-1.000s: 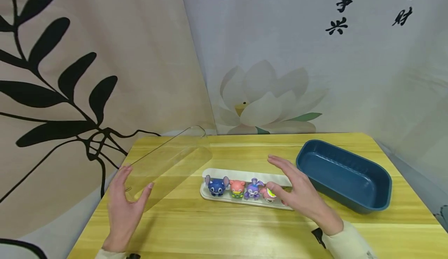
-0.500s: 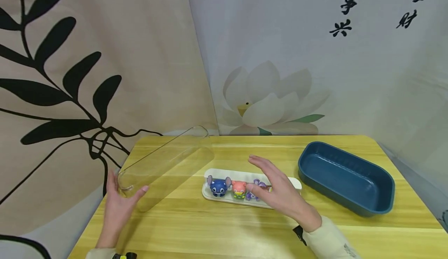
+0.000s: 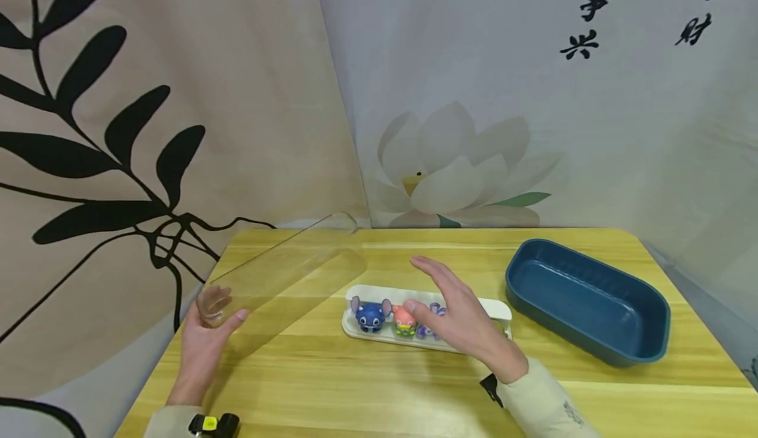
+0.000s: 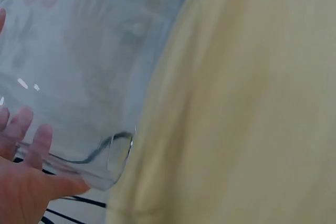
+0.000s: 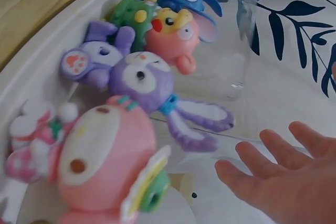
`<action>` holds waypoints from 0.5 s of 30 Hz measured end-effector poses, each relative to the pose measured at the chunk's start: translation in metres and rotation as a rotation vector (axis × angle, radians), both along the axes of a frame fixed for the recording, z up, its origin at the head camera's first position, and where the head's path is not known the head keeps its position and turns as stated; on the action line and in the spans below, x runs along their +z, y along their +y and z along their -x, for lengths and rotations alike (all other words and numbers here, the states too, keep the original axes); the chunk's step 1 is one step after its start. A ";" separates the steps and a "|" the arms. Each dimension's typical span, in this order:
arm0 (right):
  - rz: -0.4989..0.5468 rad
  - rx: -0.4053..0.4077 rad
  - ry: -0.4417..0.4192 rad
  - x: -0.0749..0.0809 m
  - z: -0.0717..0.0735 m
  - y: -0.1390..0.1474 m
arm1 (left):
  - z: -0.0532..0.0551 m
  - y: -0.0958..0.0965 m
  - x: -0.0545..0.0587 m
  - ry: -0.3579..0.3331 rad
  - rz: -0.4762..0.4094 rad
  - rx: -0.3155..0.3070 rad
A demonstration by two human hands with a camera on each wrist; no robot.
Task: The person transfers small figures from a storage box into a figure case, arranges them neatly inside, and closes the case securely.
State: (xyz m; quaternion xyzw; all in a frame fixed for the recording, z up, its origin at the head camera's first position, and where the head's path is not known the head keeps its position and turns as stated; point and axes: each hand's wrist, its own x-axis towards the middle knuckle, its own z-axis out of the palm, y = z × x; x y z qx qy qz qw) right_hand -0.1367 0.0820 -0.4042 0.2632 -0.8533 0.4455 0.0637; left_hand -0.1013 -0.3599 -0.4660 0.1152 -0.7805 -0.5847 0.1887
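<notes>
My left hand (image 3: 198, 352) grips the near end of a long clear plastic cover (image 3: 290, 277), its fingers showing through the plastic and the thumb on the right side. The cover slants away towards the back of the table. A white tray (image 3: 491, 308) holds a row of small cartoon figurines: a blue one (image 3: 370, 317) with big ears, a pink one (image 3: 404, 319), a purple rabbit (image 5: 142, 80) and a pink one with a white face (image 5: 105, 150). Over the tray's right part my right hand (image 3: 462, 326) hovers with spread fingers, holding nothing, and hides the last figurine in the head view.
A deep blue rectangular basin (image 3: 586, 300) stands at the right of the wooden table (image 3: 331, 392). Behind the table hangs a printed cloth (image 3: 450, 50) with plant and lotus designs. Both wrists wear black straps.
My right hand has moved left above the figurines. My left hand has shifted its hold, its fingers now round the cover's near end. The tray and basin stay put.
</notes>
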 end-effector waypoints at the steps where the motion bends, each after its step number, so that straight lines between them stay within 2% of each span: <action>1: 0.002 -0.003 -0.010 0.001 0.000 -0.001 | 0.000 0.001 0.003 0.036 -0.019 -0.011; 4: 0.017 -0.002 -0.044 0.004 0.002 -0.005 | 0.003 0.004 0.015 0.150 -0.096 -0.061; 6: 0.030 -0.001 -0.060 0.008 0.003 -0.009 | 0.005 0.005 0.023 0.227 -0.164 -0.117; 10: 0.081 -0.003 -0.089 0.019 0.006 -0.022 | 0.009 0.005 0.036 0.352 -0.248 -0.291; 15: 0.137 -0.039 -0.119 0.033 0.006 -0.036 | 0.016 0.003 0.042 0.490 -0.360 -0.546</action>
